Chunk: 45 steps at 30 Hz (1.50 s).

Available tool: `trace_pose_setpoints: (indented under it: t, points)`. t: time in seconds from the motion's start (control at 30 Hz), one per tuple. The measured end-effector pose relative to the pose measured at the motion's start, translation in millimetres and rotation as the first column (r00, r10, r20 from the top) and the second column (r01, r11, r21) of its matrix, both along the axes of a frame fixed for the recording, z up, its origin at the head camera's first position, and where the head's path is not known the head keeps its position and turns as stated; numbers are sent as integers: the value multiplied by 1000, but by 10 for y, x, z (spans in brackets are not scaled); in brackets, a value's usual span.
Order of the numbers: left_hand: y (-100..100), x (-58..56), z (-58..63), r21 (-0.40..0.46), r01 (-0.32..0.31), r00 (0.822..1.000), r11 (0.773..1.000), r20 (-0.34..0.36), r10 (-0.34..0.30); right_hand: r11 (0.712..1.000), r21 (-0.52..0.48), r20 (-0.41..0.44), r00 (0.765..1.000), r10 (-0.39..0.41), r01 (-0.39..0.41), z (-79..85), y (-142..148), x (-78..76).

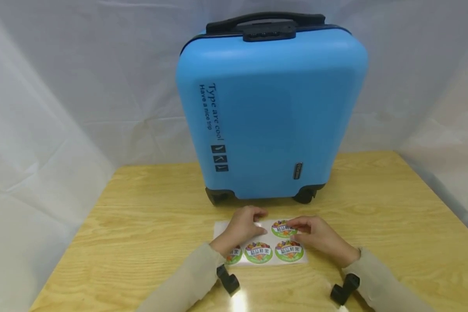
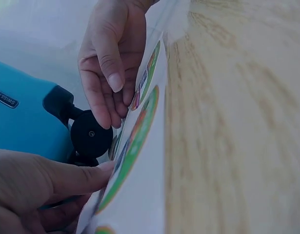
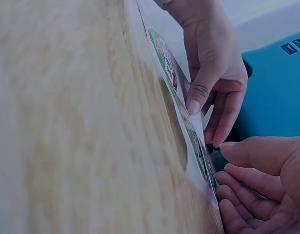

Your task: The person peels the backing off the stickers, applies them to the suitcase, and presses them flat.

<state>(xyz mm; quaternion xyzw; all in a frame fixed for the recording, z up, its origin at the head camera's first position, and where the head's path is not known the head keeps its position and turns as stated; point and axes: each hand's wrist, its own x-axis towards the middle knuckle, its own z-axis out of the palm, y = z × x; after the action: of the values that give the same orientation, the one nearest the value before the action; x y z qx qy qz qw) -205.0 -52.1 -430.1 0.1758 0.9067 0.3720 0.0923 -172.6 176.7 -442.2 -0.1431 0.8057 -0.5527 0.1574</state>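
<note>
A white sheet of stickers point(image 1: 220, 227) lies flat on the wooden table, bearing several oval labels with green rims and fruit pictures. My left hand point(image 1: 239, 227) rests on the sheet's left part, its thumb touching the surface near the middle. At the upper right sticker point(image 1: 281, 229), the fingertips of my right hand point(image 1: 320, 237) touch its right edge and cover part of it. In the left wrist view the right thumb stands apart from the loosely bent fingers. Two lower stickers, a middle one point(image 1: 258, 252) and a right one point(image 1: 289, 251), show fully.
A blue suitcase point(image 1: 265, 112) with black wheels point(image 1: 305, 196) and a black top handle point(image 1: 265, 18) stands upright just behind the sheet. The wooden table point(image 1: 140, 242) extends to both sides. White cloth point(image 1: 62, 86) hangs around the back and sides.
</note>
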Motion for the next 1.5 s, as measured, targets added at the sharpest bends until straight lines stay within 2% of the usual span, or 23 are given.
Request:
trace_pose_setpoints:
  t: [0.13, 0.27, 0.43, 0.53, 0.7, 0.83, 1.03, 1.23, 1.5]
  points:
    - [10, 11, 22, 17, 29, 1000, 999, 3, -29, 999, 34, -41, 999, 6, -4, 21, -11, 10]
    - [19, 24, 57, 31, 32, 999, 999, 43, -33, 998, 65, -91, 995, 25, -19, 47, -23, 38]
    - [-4, 22, 24, 73, 24, 989, 997, 147, -34, 998, 51, -93, 995, 32, -28, 50, -32, 62]
    - [-20, 21, -12, 148, 10, 970, 989, 240, -46, 999, 28, -95, 995, 30, -28, 42, -47, 73]
    - [-28, 15, 12, 237, -18, 933, 971, 354, -70, 1000, -10, -146, 989, 13, -14, 68, -101, 110]
    - [-39, -1, 34, 243, 21, 929, 970, 353, -108, 1000, 0, -193, 981, -23, 24, 75, -137, 135]
    - [-35, -15, 42, 244, 86, 922, 966, 348, -170, 998, -1, -201, 977, -63, 64, 61, -160, 167]
    - [-4, 5, 51, 264, 118, 908, 957, 362, -212, 995, 8, -227, 969, -93, 97, 38, -194, 177]
    - [7, 38, 51, 310, 140, 910, 940, 334, -245, 992, 5, -214, 969, -122, 125, 35, -236, 198]
